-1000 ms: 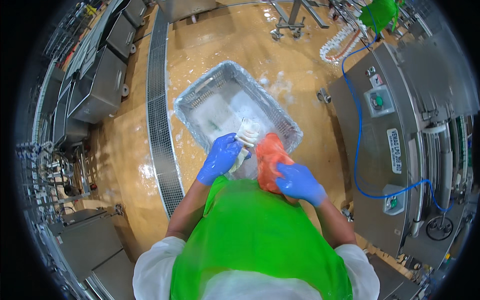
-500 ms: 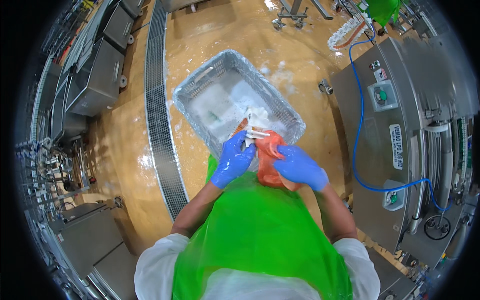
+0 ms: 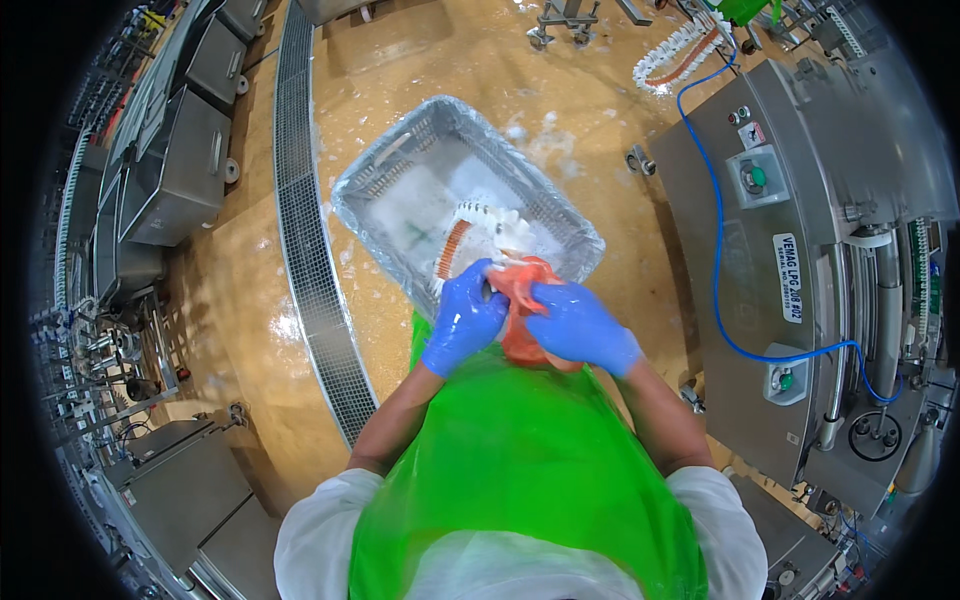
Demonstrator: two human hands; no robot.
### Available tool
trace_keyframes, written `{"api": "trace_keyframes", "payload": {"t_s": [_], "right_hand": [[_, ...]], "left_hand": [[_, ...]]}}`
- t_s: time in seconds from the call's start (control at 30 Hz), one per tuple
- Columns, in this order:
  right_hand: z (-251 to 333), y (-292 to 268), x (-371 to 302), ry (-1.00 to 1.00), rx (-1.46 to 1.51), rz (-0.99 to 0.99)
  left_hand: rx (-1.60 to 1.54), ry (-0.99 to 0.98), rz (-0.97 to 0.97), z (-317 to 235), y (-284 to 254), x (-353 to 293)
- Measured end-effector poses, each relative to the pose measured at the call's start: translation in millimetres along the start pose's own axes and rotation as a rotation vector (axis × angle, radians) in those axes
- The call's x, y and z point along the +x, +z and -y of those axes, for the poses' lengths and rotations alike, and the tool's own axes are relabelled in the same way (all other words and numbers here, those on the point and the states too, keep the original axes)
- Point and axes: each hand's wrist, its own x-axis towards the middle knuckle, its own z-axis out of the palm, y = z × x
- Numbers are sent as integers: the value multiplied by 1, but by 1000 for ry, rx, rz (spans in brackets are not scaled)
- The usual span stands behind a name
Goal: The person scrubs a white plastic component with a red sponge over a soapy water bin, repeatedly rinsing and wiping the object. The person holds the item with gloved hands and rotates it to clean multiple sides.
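My left hand (image 3: 464,318), in a blue glove, is closed around the near end of a plastic chain with white links and an orange-brown inner strip (image 3: 452,250). The chain curves away into the tub (image 3: 388,148), a perforated crate lined with clear plastic that holds foamy water. In its blue glove, my right hand (image 3: 582,326) is closed on a wet red-orange cloth (image 3: 522,338). The cloth's upper part presses against the chain end beside my left fingers, and its lower part hangs over my green apron. My fingers and the cloth hide the gripped links.
A long metal floor drain (image 3: 318,260) runs left of the tub. At right stands a steel machine (image 3: 740,240) with a blue hose (image 3: 718,270) across it. Another white chain (image 3: 650,72) hangs at the far right. Steel carts (image 3: 180,170) line the left. The yellow floor is wet.
More of the chain now shows, curving up out of the foam. The cloth has shifted left onto the chain end at my left fingers. My view has shifted slightly.
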Motion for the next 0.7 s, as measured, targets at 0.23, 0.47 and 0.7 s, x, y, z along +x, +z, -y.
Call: {"api": "trace_keyframes", "payload": {"t_s": [0.23,0.47,0.7], "right_hand": [[-3,5,10,-147,-14,-52],[8,-12,6,55,-69,-35],[-26,-38,-6,128,79,-47]], "left_hand": [[-46,25,-11,8,-3,5],[-130,-63,-8,39,-7,18],[-534,-414,175,17,-28,25]]}}
